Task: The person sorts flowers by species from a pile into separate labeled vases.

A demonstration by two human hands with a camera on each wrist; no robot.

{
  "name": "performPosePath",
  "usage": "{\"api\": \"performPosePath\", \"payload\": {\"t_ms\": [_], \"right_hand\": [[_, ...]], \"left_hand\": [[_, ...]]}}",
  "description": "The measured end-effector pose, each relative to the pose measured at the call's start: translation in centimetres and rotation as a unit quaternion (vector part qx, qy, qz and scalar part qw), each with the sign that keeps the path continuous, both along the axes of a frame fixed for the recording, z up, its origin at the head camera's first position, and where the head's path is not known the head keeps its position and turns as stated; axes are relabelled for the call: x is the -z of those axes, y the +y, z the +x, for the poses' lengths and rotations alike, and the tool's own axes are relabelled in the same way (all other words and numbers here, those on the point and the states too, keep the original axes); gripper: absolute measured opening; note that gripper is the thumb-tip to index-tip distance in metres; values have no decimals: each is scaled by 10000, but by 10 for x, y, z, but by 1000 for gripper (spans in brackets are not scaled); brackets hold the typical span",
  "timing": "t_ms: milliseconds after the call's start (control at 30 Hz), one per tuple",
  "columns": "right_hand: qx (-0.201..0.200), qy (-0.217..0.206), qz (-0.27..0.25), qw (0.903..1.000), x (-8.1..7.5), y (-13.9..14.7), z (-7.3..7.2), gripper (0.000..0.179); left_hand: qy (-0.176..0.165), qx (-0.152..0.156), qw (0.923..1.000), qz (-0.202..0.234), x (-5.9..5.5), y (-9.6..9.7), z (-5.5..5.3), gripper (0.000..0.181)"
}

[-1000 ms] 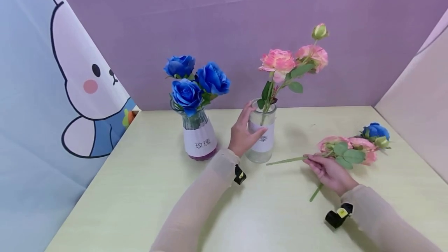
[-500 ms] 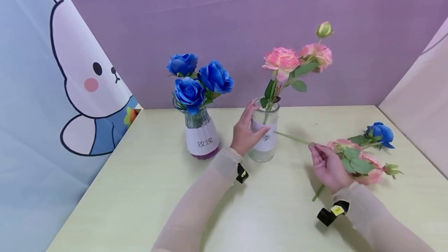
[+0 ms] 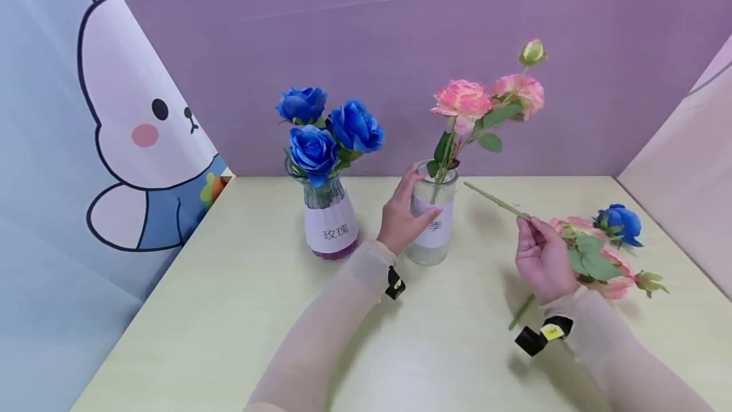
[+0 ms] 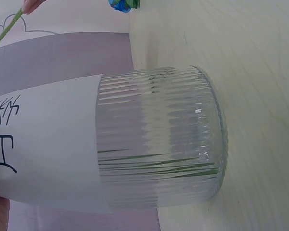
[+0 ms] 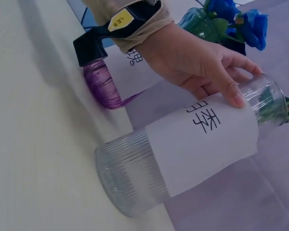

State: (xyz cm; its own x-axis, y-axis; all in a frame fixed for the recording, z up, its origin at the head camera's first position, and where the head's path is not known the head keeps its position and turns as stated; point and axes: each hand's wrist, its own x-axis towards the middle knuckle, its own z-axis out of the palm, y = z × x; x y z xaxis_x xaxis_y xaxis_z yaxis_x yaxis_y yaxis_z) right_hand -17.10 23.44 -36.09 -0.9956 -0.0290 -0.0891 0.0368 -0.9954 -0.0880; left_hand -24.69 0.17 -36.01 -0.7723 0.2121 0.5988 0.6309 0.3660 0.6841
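Note:
My left hand (image 3: 403, 215) grips the clear ribbed glass vase (image 3: 430, 254), thumb on its white label and fingers at the far side. Two pink flowers (image 3: 462, 99) and a bud rise from this vase. My right hand (image 3: 546, 262) pinches the green stem (image 3: 493, 198) of another pink flower spray. That stem's tip points up and left, right of the vase and apart from it; its pink blooms (image 3: 617, 286) hang low behind the hand. In the left wrist view, the stem (image 4: 7, 31) shows above the vase (image 4: 154, 120). The right wrist view shows the left hand (image 5: 197, 62) on the glass.
A second labelled vase (image 3: 332, 224) with a purple base holds blue roses (image 3: 313, 151), left of my left hand. One blue rose (image 3: 620, 224) lies on the table at the right. Below my right hand, another green stem (image 3: 521, 311) pokes out. A purple backdrop (image 3: 366, 49) stands behind.
The right hand has raised the pinched stem and swung its tip from level to upward beside the vase. Its blooms shifted right, uncovering more blue rose. The left hand stays on the vase.

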Motion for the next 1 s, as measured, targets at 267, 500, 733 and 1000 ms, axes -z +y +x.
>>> {"api": "performPosePath", "payload": {"t_ms": [267, 500, 733, 1000], "right_hand": [[424, 428, 318, 9977, -14, -7, -4, 19], [593, 862, 745, 9917, -21, -11, -9, 19], [707, 1017, 1623, 9789, -35, -2, -16, 19], [578, 1452, 2919, 9436, -53, 8, -26, 21]], "left_hand": [[-85, -47, 9999, -104, -2, 1, 0, 59], [-114, -90, 9998, -115, -1, 0, 2, 60], [-17, -84, 9999, -78, 0, 1, 2, 61], [93, -79, 9999, -77, 0, 1, 2, 61]]}}
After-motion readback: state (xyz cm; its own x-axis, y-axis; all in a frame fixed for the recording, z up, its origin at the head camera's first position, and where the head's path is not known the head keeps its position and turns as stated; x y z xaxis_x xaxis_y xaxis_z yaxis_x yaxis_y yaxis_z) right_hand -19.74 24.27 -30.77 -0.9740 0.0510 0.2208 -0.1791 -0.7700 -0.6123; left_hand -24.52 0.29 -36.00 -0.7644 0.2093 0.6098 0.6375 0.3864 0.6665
